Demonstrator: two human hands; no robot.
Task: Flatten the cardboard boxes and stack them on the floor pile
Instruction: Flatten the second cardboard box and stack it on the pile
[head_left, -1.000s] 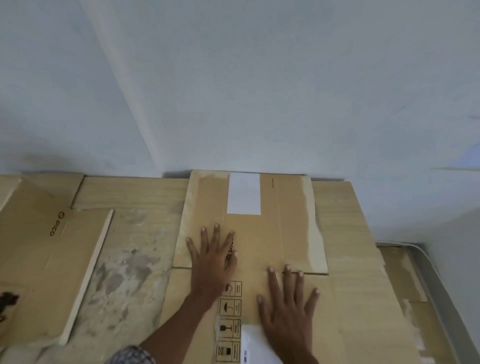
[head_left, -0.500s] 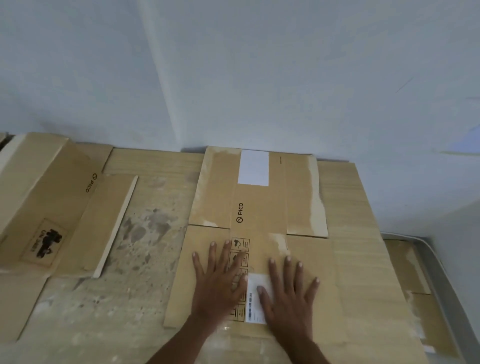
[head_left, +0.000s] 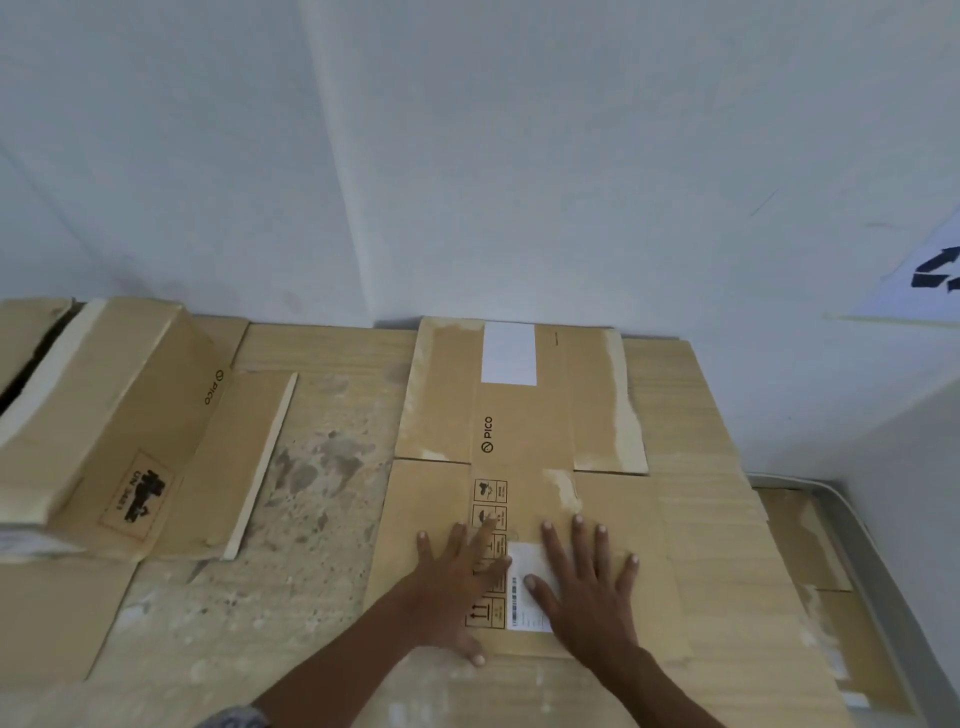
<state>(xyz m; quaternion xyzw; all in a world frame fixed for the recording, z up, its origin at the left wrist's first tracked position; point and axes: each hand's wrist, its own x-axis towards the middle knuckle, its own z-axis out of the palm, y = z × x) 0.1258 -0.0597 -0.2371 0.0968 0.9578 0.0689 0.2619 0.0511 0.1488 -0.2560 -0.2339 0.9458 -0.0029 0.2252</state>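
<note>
Two hands lie flat on the flattened box (head_left: 524, 415): the left hand (head_left: 457, 592) over the printed handling symbols, the right hand (head_left: 589, 597) just beside it, thumb on the white label (head_left: 530, 616). All the fingers (head_left: 582, 545) are spread and straight, gripping nothing, palms bearing down, I'd say to squash the creases so the sheet lies level. The box sits on top of the floor pile (head_left: 691, 467), its far edge at the foot of the wall (head_left: 519, 156), likely to keep the stack square. At the pile's left edge another box (head_left: 104, 405) stands unflattened, probably next.
</note>
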